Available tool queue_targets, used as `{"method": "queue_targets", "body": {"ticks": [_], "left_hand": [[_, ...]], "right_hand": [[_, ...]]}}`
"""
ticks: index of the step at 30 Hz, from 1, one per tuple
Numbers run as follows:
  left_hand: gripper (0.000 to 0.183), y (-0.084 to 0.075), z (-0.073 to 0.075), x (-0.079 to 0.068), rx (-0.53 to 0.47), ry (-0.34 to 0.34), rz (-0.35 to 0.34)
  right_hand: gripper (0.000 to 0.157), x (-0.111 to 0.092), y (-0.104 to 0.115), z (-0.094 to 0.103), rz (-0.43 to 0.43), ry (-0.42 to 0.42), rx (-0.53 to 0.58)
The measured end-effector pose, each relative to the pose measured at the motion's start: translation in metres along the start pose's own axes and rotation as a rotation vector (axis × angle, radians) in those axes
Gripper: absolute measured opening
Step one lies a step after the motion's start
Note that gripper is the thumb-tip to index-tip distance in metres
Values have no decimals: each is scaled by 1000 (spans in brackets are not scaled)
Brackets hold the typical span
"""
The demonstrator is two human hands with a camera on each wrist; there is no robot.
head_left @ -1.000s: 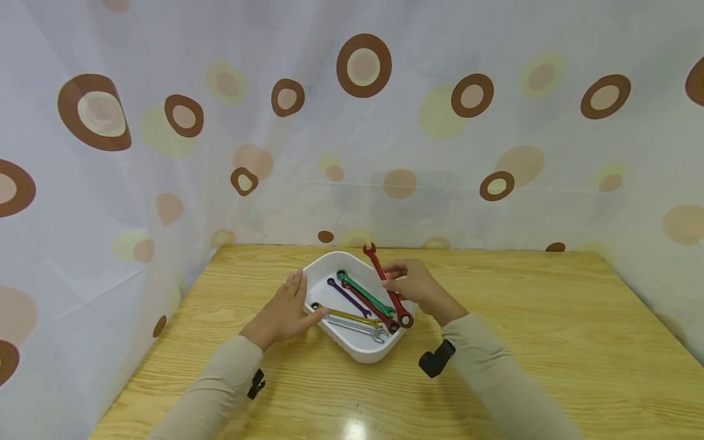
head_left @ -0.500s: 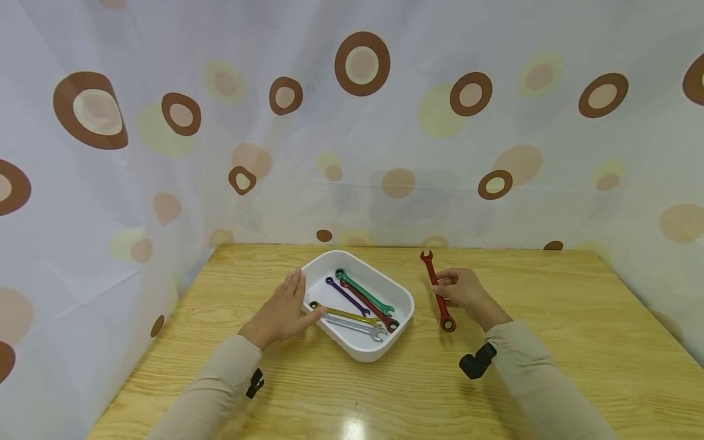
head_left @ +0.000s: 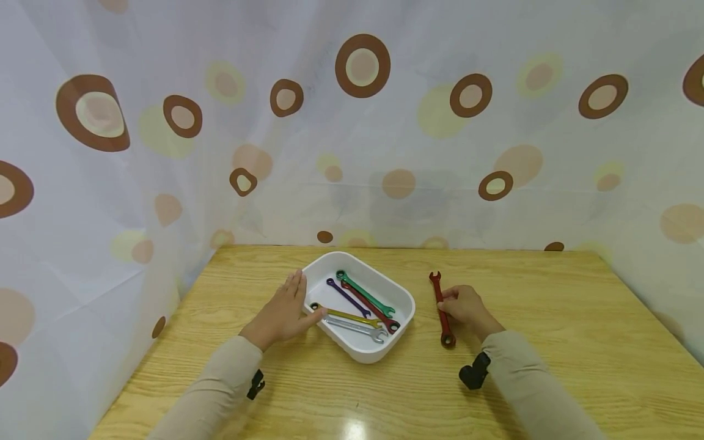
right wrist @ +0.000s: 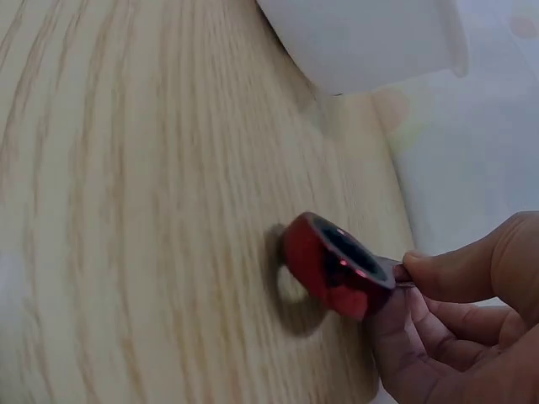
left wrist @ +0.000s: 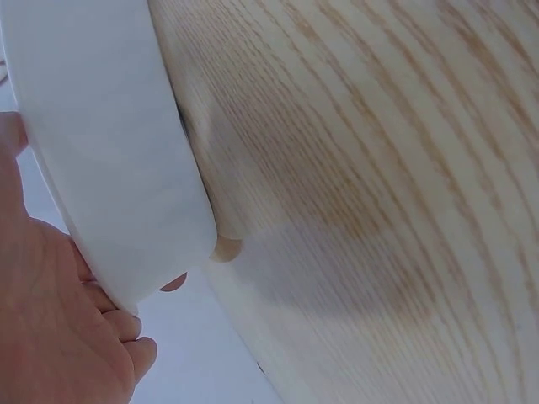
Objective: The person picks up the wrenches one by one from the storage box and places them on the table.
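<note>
Between thumb and fingers, my right hand (head_left: 464,308) pinches a red combination wrench (head_left: 442,308) by its shank, low at the tabletop right of the tray. The right wrist view shows its ratcheting ring end (right wrist: 337,265) close up, with its shadow on the wood. My left hand (head_left: 283,310) rests against the left side of a white tray (head_left: 408,305), fingers extended along the rim and thumb over the near edge. Inside lie a green wrench (head_left: 365,294), another red wrench (head_left: 371,305), a purple wrench (head_left: 349,297), a yellow wrench (head_left: 346,315) and a silver wrench (head_left: 354,328).
The wooden table (head_left: 550,318) extends to the right of the held wrench and in front of the tray. Behind it and at both sides hangs a white sheet (head_left: 308,214) with brown and yellow circles.
My right hand has carried the red wrench from above the tray's right side out to the right, then lowered it to the tabletop. My left hand has stayed at the tray.
</note>
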State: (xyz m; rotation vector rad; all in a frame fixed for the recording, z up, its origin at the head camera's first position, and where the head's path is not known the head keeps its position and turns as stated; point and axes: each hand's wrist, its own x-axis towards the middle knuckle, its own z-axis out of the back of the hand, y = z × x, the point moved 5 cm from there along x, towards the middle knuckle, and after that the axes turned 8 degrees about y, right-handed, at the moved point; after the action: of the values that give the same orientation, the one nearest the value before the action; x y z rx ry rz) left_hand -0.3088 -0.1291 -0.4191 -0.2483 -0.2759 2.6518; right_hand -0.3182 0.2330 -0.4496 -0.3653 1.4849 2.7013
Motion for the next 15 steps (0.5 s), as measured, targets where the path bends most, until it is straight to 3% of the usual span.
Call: {"method": "queue_targets", "body": {"ticks": [9, 15], "left_hand": [[95, -2, 2, -1, -5, 7, -4], [96, 0, 0, 0, 11, 13, 3]], "right_hand": [[28, -2, 0, 0, -23, -25, -115], [28, -1, 1, 0, -49, -8, -102]]}}
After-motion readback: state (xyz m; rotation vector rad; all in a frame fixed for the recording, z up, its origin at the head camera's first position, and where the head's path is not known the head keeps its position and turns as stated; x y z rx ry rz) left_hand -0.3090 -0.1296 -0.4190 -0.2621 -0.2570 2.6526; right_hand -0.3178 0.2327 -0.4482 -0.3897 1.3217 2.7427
